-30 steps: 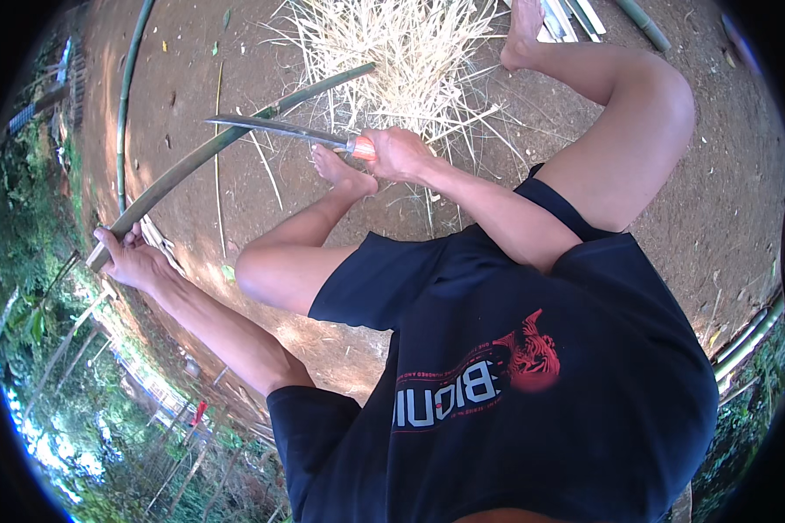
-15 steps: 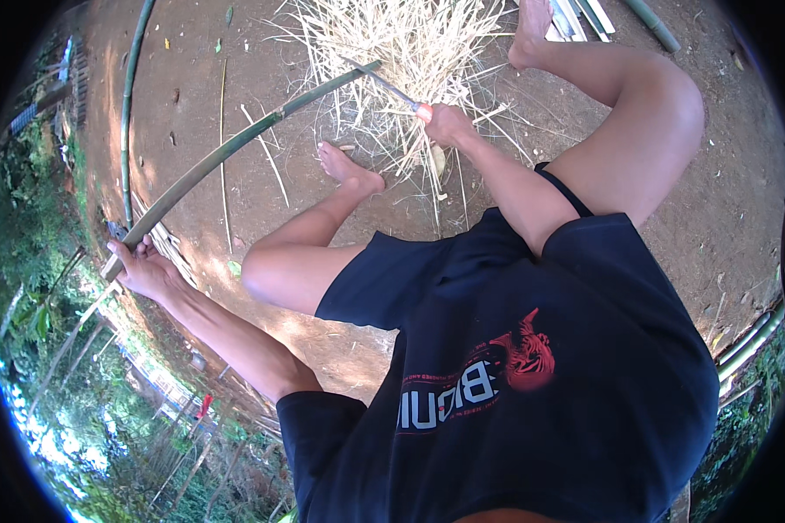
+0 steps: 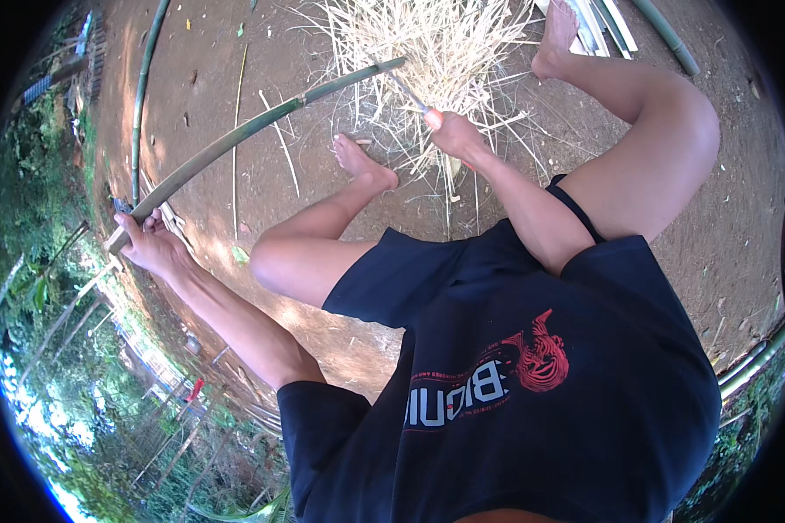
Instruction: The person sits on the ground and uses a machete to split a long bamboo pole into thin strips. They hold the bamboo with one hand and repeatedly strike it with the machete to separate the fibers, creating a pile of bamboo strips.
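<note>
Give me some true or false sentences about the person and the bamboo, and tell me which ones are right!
1. The left hand holds the bamboo strip near one end. True.
2. The right hand is empty. False: it grips an orange-handled knife.
3. A pile of pale shavings lies on the dirt ground. True.
4. The left foot and right foot wear shoes. False: both are bare.
5. The T-shirt is yellow. False: it is dark, with a red and white print.
</note>
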{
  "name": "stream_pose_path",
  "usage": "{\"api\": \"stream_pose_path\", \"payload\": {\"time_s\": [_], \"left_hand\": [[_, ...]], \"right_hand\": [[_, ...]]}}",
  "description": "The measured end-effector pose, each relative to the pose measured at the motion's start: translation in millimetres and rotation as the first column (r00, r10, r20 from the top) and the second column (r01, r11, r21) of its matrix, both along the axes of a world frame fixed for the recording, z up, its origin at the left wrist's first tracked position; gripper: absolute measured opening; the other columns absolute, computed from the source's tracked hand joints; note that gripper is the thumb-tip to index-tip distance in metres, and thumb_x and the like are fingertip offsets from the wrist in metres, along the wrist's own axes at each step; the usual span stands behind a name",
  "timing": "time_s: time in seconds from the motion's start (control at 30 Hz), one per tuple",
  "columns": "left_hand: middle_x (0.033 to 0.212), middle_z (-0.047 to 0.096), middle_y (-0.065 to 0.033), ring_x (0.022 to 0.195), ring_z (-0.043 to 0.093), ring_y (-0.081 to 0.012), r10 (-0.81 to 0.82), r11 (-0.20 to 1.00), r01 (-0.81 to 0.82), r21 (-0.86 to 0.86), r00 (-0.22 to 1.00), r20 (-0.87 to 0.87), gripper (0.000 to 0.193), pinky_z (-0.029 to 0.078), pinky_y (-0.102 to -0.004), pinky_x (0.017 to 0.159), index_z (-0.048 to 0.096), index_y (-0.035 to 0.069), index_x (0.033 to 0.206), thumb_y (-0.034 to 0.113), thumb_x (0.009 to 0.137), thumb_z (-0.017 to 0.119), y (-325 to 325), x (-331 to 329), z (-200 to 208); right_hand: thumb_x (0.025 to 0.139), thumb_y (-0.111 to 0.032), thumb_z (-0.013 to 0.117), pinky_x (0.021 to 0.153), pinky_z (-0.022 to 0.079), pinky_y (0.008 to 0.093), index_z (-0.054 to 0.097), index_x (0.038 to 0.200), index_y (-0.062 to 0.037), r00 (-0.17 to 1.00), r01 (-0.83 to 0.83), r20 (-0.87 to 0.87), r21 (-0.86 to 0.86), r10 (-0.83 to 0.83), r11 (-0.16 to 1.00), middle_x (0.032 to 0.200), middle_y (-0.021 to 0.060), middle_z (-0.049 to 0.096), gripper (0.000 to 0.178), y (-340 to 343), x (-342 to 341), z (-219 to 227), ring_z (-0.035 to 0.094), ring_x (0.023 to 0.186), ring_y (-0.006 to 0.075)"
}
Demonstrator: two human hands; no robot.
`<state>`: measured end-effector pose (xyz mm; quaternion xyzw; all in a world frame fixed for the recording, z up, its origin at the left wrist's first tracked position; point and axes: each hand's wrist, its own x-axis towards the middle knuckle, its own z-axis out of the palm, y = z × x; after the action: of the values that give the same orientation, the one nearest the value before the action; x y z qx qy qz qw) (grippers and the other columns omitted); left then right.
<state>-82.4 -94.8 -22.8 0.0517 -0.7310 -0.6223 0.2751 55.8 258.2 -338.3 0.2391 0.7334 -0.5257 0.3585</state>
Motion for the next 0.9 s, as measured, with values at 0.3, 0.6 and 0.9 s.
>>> {"api": "stream_pose_path", "payload": {"time_s": [0.3, 0.6, 0.9], "left_hand": [[0.073, 0.057, -0.0086, 0.057, 0.053, -0.0128, -0.026, 0.999, 0.026, -0.026, 1.0, -0.008, 0.021, 0.056, -0.0276, 0.058, 0.047, 0.001, 0.096, 0.017, 0.096, 0.061, 25.5, 19.9, 12.3], [0.074, 0.058, -0.0082, 0.057, 0.054, -0.0128, -0.053, 0.999, 0.054, 0.007, 0.998, -0.042, 0.022, 0.055, -0.0272, 0.056, 0.048, 0.0, 0.097, 0.016, 0.095, 0.062, 25.0, 16.7, 3.3], [0.077, 0.058, -0.0107, 0.062, 0.057, -0.0163, -0.004, 1.0, 0.004, 0.005, 1.0, -0.02, 0.023, 0.055, -0.0288, 0.057, 0.046, 0.001, 0.1, 0.016, 0.095, 0.062, 2.6, 23.9, 8.6]], "right_hand": [[0.079, -0.011, 0.063, 0.067, 0.055, 0.042, 0.061, 0.113, -0.0054, 0.84, -0.245, -0.493, 0.027, 0.226, 0.969, 0.08, 0.0189, 0.068, 0.034, -38.4, 3.4, 90.3, 0.068, 0.071, 0.0297], [0.081, -0.011, 0.063, 0.061, 0.054, 0.0393, 0.061, 0.119, -0.0077, 0.869, -0.233, -0.43, 0.083, 0.245, 0.969, 0.077, 0.0159, 0.068, 0.039, -33.1, 10.2, 64.0, 0.066, 0.065, 0.0243], [0.083, -0.01, 0.06, 0.067, 0.055, 0.0393, 0.06, 0.118, -0.005, 0.891, -0.291, -0.34, 0.084, 0.302, 0.953, 0.085, 0.0162, 0.068, 0.036, -30.3, 10.6, 45.3, 0.066, 0.071, 0.025]]}}
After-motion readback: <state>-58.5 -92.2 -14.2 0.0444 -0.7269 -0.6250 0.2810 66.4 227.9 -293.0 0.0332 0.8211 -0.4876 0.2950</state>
